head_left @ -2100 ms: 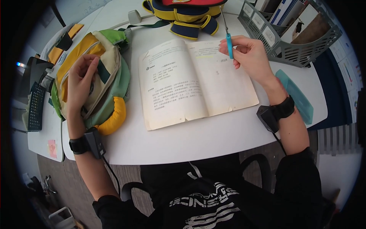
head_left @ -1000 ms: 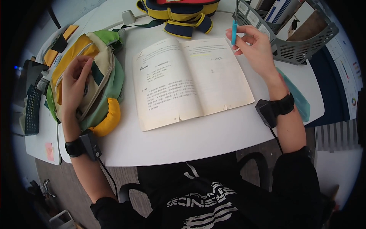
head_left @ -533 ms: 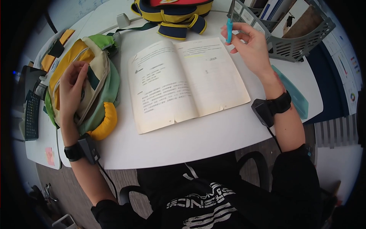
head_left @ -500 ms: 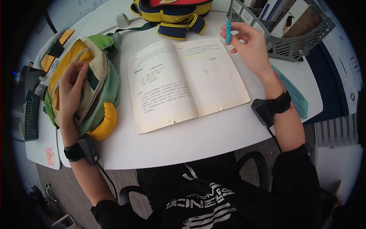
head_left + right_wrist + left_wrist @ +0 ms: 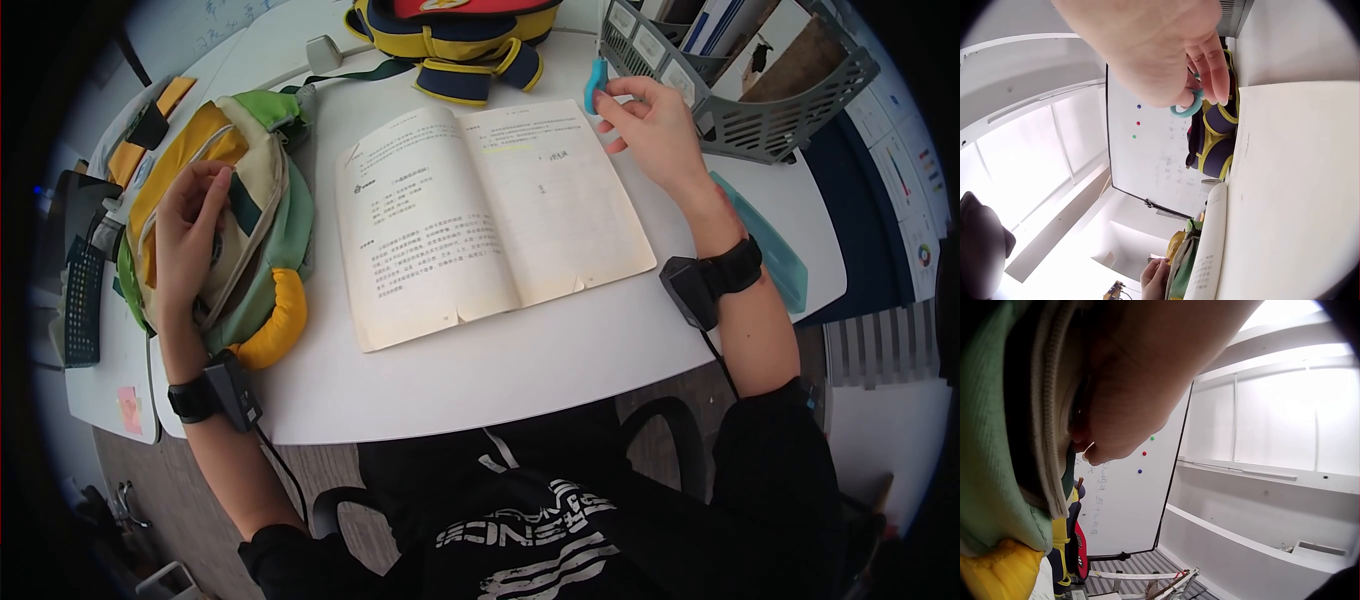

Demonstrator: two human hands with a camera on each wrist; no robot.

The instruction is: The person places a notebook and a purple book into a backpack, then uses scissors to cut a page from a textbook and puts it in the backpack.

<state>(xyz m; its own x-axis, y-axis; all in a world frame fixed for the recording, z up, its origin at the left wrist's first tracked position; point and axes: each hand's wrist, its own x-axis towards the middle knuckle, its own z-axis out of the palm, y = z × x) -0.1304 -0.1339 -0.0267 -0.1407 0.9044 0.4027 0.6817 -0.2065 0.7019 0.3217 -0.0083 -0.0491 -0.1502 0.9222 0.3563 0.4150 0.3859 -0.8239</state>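
Note:
My right hand (image 5: pixel 650 125) pinches scissors (image 5: pixel 596 75) by their turquoise handle, blades pointing away and upward beside the grey basket. The right wrist view shows one turquoise loop of the scissors (image 5: pixel 1186 111) at the fingertips. On the left lies a green, beige and yellow backpack (image 5: pixel 265 180). My left hand (image 5: pixel 192 230) is over it, fingers curled with thumb and forefinger together at the beige panel. Seen from the left wrist, that hand (image 5: pixel 1132 394) is right at the bag's zip edge (image 5: pixel 1054 425), its fingertips partly hidden. Between both hands lies an open book (image 5: pixel 500 220).
A grey slotted basket (image 5: pixel 770 120) with folders stands at the back right. Behind the book sits a navy, yellow and red bag (image 5: pixel 455 45). A turquoise translucent case (image 5: pixel 775 250) lies beside my right forearm. The white table's front edge (image 5: pixel 470 440) faces me.
The head view has shifted slightly. My right hand has moved a little farther back with the scissors, and its hold on the handle has altered. My left hand stays at the backpack.

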